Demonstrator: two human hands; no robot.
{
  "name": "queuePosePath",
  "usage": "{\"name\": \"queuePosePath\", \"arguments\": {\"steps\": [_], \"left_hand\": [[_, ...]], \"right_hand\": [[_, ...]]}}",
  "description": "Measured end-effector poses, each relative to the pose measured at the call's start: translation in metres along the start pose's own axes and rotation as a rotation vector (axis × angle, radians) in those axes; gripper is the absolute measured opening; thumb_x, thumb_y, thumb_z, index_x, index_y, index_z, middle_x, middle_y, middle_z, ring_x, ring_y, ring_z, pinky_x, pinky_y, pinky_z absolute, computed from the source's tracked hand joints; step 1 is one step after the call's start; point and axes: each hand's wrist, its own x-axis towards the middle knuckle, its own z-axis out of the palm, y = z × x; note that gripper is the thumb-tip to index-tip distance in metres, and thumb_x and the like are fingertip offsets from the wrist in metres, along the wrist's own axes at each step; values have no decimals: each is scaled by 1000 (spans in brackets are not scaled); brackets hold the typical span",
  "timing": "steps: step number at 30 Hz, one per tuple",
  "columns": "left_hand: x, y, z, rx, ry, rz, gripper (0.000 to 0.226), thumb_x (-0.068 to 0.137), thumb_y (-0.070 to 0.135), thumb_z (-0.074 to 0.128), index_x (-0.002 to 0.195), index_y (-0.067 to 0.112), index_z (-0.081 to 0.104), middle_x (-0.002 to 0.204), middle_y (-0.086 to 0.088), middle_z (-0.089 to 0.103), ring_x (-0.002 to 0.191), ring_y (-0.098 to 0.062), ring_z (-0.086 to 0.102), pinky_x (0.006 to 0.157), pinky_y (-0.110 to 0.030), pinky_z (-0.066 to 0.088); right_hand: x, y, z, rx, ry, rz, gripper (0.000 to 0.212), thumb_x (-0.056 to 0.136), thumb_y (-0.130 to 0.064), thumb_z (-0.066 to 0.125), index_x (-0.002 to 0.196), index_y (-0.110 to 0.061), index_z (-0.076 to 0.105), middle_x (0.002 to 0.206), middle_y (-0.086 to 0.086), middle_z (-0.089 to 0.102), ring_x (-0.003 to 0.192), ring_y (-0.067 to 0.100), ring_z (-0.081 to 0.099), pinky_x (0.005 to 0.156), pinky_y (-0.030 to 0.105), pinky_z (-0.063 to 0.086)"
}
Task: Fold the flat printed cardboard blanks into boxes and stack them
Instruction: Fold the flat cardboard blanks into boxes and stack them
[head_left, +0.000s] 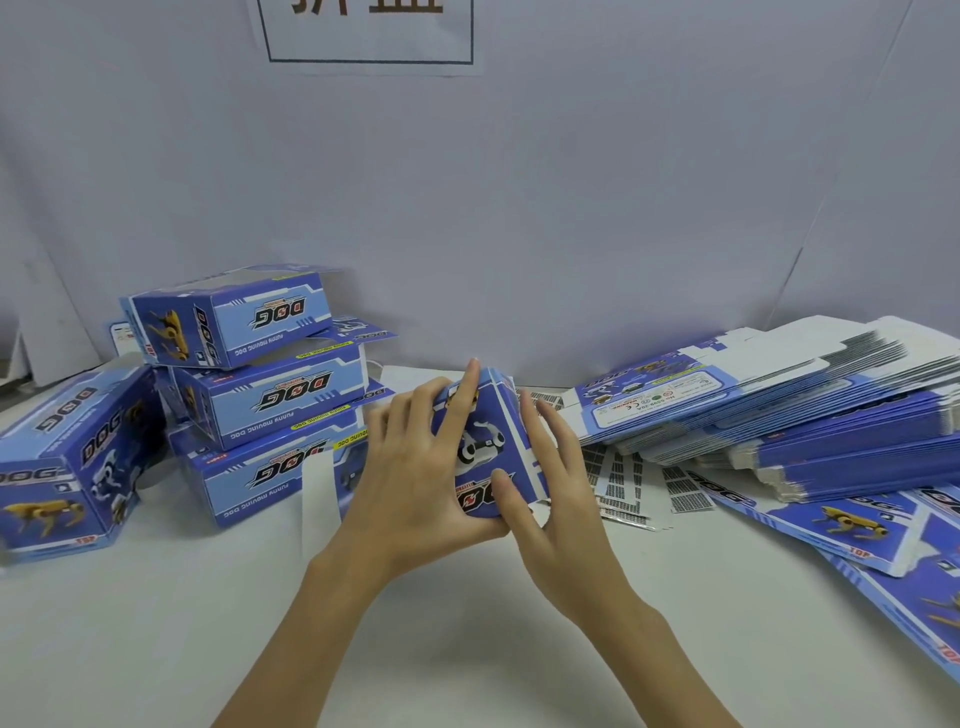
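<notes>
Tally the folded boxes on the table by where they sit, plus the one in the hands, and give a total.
Boxes in the stack: 3
Box standing alone at the left: 1
Box being folded, between the left hand and the right hand: 1
Total: 5
The pile of flat blanks on the right is too dense to count.

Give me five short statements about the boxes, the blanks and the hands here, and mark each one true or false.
1. Both hands hold the box being folded. True.
2. The pile of flat blanks lies left of the hands. False: it lies to their right.
3. Three folded boxes are stacked at the left. True.
4. The left hand rests flat on the table. False: it grips the box.
5. The right hand has its thumb on the box's printed face. True.
</notes>
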Motion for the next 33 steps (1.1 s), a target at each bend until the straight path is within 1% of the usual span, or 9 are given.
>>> {"name": "queuePosePath", "arguments": {"steps": [5, 10, 12, 15, 21, 25, 28, 31, 33], "left_hand": [[0, 0, -3, -15, -10, 3, 121, 71, 88, 57, 166, 24, 19, 150, 0, 43, 137, -15, 39, 115, -47, 39], [2, 4, -5, -18, -25, -4, 120, 71, 90, 56, 165, 25, 21, 148, 1, 48, 135, -16, 43, 114, -45, 37], [1, 5, -6, -8, -40, -6, 121, 71, 90, 56, 166, 25, 19, 148, 2, 46, 135, -15, 41, 115, -44, 37], [1, 6, -6, 4, -57, -15, 123, 70, 90, 56, 166, 27, 15, 149, 3, 43, 136, -13, 39, 116, -41, 34], [-1, 10, -3, 9, -48, -21, 124, 69, 87, 61, 166, 25, 17, 148, 1, 45, 134, -13, 38, 114, -36, 30], [-2, 13, 0, 34, -57, -26, 123, 70, 90, 53, 167, 24, 14, 149, 0, 44, 135, -16, 39, 114, -41, 32], [-3, 13, 1, 47, -67, -28, 123, 70, 93, 47, 167, 25, 13, 151, -1, 43, 137, -17, 37, 115, -42, 32], [-2, 11, 1, 39, -74, -33, 123, 70, 96, 41, 166, 26, 8, 154, -4, 41, 140, -18, 30, 117, -45, 30], [-2, 11, 0, 45, -66, -32, 123, 70, 94, 42, 166, 24, 11, 152, -6, 44, 139, -21, 34, 115, -47, 32]], "right_hand": [[-1, -1, 2, 37, -17, 29, 62, 107, -40, 52, 163, -47, 27, 169, -16, 19, 153, 5, 30, 95, 26, 60], [-2, -5, 4, 322, 20, 153, 47, 109, -43, 42, 155, -54, 41, 167, -9, 32, 153, 10, 35, 105, 28, 55], [-1, -7, 9, 298, 89, 145, 44, 112, -39, 40, 154, -49, 44, 165, -8, 36, 151, 10, 39, 102, 25, 56], [-1, -12, 19, 309, 182, 154, 42, 106, -39, 40, 147, -46, 46, 163, -13, 35, 145, 1, 43, 93, 18, 57], [-2, -15, 23, 406, 267, 181, 36, 105, -38, 42, 140, -47, 52, 160, -12, 41, 144, 5, 47, 89, 23, 60], [-3, -8, 17, 379, 205, 183, 39, 105, -37, 43, 142, -46, 50, 161, -7, 42, 145, 6, 46, 89, 24, 61], [-4, -2, 11, 285, 124, 140, 44, 109, -32, 41, 152, -42, 43, 165, -9, 33, 146, 0, 42, 92, 22, 59], [-5, 1, 10, 122, 65, 74, 58, 104, -40, 52, 159, -41, 33, 168, -15, 24, 149, -2, 35, 92, 19, 59], [-4, 1, 10, 65, 69, 63, 61, 103, -37, 56, 159, -43, 32, 168, -16, 23, 149, -5, 33, 91, 19, 59]]}}
